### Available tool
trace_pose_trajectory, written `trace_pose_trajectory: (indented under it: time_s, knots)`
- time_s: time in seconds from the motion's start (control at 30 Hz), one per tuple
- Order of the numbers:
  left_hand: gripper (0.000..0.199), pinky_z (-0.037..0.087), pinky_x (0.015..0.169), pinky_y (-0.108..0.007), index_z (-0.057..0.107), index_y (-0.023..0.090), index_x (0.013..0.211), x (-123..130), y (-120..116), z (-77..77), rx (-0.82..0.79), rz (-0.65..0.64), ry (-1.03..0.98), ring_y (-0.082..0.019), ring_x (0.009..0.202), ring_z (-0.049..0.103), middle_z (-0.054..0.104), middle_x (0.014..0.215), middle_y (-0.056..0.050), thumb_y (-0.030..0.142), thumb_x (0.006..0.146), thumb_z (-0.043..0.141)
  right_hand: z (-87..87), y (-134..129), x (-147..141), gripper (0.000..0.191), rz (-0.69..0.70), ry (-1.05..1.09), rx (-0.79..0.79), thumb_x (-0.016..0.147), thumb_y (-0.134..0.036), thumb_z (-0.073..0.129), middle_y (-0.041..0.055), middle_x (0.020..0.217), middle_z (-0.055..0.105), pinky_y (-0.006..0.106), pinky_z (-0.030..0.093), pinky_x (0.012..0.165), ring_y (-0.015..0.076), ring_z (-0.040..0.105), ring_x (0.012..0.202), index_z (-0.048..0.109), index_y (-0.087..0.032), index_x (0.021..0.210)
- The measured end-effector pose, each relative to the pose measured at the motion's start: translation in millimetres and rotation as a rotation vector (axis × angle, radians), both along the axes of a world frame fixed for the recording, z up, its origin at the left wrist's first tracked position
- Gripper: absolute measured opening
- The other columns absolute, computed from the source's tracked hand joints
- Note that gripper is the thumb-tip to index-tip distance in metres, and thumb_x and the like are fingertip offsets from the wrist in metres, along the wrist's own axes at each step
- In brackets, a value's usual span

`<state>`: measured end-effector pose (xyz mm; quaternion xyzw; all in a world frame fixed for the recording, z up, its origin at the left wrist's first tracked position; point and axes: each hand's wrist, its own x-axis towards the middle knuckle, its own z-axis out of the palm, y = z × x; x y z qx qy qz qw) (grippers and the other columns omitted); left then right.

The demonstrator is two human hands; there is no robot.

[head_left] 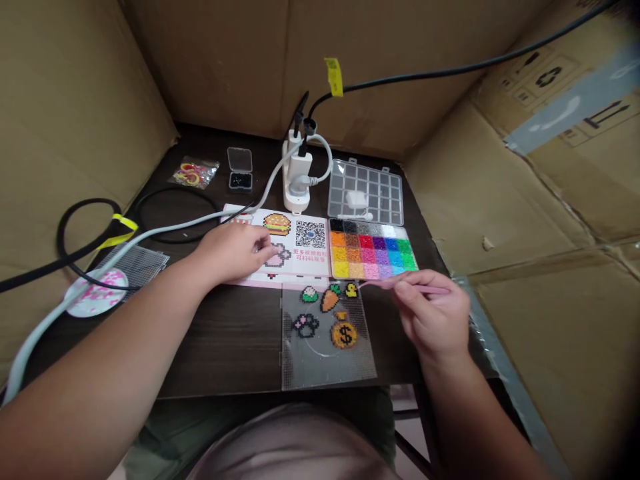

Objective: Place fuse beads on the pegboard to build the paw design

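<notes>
My left hand (240, 252) rests on a printed pattern sheet (311, 257) with a burger picture, its fingers curled together; whether anything is between them is too small to tell. Held in my right hand (433, 310) are pink tweezers (385, 284), their tips near a small yellow duck of beads. Below the sheet lies a clear pegboard (327, 367) bearing a carrot (329, 299), a money bag (344, 333), a dark paw outline (305, 325) and a green and white figure. A sorted tray of coloured beads (367, 255) stands right of the sheet, its clear lid (366, 187) open behind.
A white power strip (297, 180) with plugs stands behind the sheet. Cables cross the left side. At the left lie a round dish of pink beads (97, 293), a mesh board, a small black bead box (241, 179) and a plastic bag (194, 173). Cardboard walls surround the table.
</notes>
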<state>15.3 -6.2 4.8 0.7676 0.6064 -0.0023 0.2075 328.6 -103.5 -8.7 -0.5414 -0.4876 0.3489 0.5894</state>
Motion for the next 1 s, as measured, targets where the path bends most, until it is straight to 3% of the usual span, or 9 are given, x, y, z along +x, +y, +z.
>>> trace_pose_trajectory:
  time_s: [0.1, 0.23, 0.53, 0.77, 0.93, 1.0]
  knots:
    - [0.032, 0.036, 0.065, -0.036, 0.068, 0.027, 0.082, 0, 0, 0.3, 0.007, -0.006, -0.016, -0.025, 0.077, 0.064, 0.073, 0.079, -0.005, 0.054, 0.093, 0.057, 6.1, -11, -26, 0.022, 0.238, -0.054, -0.025, 0.081, -0.036, 0.091, 0.0080, 0.077, 0.084, 0.037, 0.071, 0.068, 0.0264, 0.084, 0.071, 0.076, -0.021, 0.075]
    - [0.033, 0.037, 0.065, -0.036, 0.070, 0.026, 0.083, -1, 0, -1.2, 0.018, -0.016, -0.019, -0.025, 0.076, 0.064, 0.074, 0.079, -0.005, 0.055, 0.093, 0.057, 4.6, -13, -45, 0.018, 0.332, -0.177, -0.029, 0.079, -0.028, 0.090, 0.0086, 0.074, 0.084, 0.029, 0.068, 0.060, 0.0232, 0.082, 0.064, 0.076, -0.020, 0.071]
    - [0.035, 0.038, 0.070, -0.038, 0.076, 0.025, 0.092, -2, -1, -4.5, 0.050, -0.019, -0.048, -0.027, 0.085, 0.066, 0.076, 0.087, -0.007, 0.055, 0.093, 0.059, 1.2, -14, -40, 0.017, 0.272, -0.205, -0.003, 0.079, -0.028, 0.091, 0.0066, 0.073, 0.084, 0.027, 0.068, 0.061, 0.0224, 0.083, 0.065, 0.078, -0.021, 0.071]
    - [0.031, 0.041, 0.073, -0.037, 0.077, 0.024, 0.093, -3, -2, -4.8, 0.053, -0.009, -0.087, -0.024, 0.086, 0.066, 0.077, 0.090, -0.007, 0.052, 0.094, 0.062, -2.6, -15, -38, 0.015, 0.197, -0.300, 0.050, 0.081, -0.029, 0.090, 0.0041, 0.075, 0.083, 0.032, 0.070, 0.062, 0.0236, 0.082, 0.067, 0.079, -0.025, 0.073]
    - [0.030, 0.044, 0.077, -0.038, 0.078, 0.024, 0.096, -4, -1, -7.7, 0.083, -0.015, -0.134, -0.025, 0.091, 0.067, 0.078, 0.094, -0.008, 0.049, 0.094, 0.063, 19.3, -41, -65, 0.010, 0.159, -0.358, 0.116, 0.088, -0.020, 0.083, 0.0043, 0.084, 0.084, 0.041, 0.073, 0.073, 0.0271, 0.084, 0.077, 0.079, -0.028, 0.083]
    - [0.029, 0.045, 0.079, -0.038, 0.079, 0.023, 0.097, -4, -1, -7.7, 0.088, -0.018, -0.142, -0.025, 0.092, 0.068, 0.078, 0.095, -0.008, 0.047, 0.094, 0.064, 29.5, -57, -87, 0.013, 0.259, -0.377, 0.133, 0.090, -0.017, 0.081, 0.0049, 0.089, 0.085, 0.041, 0.072, 0.074, 0.0269, 0.083, 0.079, 0.078, -0.029, 0.088]
